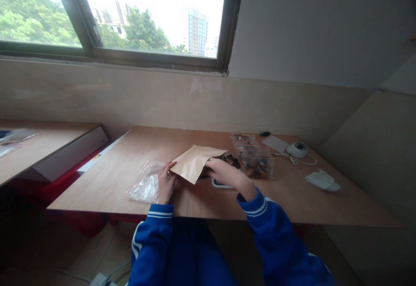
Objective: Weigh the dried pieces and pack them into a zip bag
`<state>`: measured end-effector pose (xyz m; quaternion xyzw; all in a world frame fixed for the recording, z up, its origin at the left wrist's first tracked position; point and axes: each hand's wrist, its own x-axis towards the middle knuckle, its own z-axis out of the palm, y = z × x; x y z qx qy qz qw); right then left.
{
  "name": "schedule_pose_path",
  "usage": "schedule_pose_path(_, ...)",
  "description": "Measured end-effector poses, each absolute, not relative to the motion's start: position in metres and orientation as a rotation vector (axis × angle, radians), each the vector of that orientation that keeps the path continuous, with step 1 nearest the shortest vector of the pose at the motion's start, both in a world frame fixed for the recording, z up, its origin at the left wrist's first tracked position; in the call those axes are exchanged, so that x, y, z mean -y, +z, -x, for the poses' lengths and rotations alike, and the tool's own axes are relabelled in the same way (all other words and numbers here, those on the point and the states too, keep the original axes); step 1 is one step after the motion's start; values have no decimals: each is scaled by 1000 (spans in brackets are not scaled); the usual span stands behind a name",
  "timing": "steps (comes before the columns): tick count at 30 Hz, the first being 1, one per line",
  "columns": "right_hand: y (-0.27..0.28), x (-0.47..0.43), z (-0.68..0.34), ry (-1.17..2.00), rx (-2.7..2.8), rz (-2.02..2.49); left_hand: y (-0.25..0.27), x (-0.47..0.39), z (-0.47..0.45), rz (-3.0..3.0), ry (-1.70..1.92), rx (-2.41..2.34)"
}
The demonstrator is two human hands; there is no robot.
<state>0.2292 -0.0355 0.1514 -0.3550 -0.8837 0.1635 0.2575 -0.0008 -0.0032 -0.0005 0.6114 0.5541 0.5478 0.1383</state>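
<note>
A brown kraft paper bag lies tilted above the table, its mouth facing right. My left hand is closed on the bag's left end, thumb on top. At the open mouth, my right hand reaches in; its fingertips are hidden inside, so what they hold cannot be seen. Behind the right hand are dark brown pieces that I cannot make out. A white-rimmed tray shows partly under that hand. Left of my left hand lies a crumpled clear plastic bag.
Several clear zip bags with small brown items lie right of the tray. Farther right are a white dome camera with its cable, a white card, a green-and-black object and a crumpled white packet. Another table stands left.
</note>
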Motion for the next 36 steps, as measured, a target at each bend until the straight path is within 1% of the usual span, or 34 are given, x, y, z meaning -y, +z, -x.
schedule_pose_path(5,183,46,-260,564,2225,1035,3,3,0,-1766,1532,-1675)
schedule_pose_path(8,185,39,-285,653,2050,1089,0,1,1,-1776,1490,-1752)
schedule_pose_path(11,165,14,-311,656,1869,1128,-4,-2,3,-1777,1418,-1862)
schedule_pose_path(13,142,-10,-324,597,1818,1258,-7,-4,3,-1760,1373,-1926)
schedule_pose_path(15,118,-34,-331,519,1895,1467,-10,-4,4,-1742,1358,-1962)
schedule_pose_path(17,96,-54,-333,483,1927,1546,-11,-5,3,-1736,1369,-1970)
schedule_pose_path(23,65,-80,-324,370,2012,1611,-8,-3,3,-1739,1401,-1948)
schedule_pose_path(30,61,-66,-336,328,2020,1537,0,1,3,-1728,1410,-1910)
schedule_pose_path(33,60,-41,-351,256,1928,1471,2,2,3,-1688,1434,-1898)
schedule_pose_path(36,48,-3,-368,191,1773,1406,2,3,3,-1644,1450,-1880)
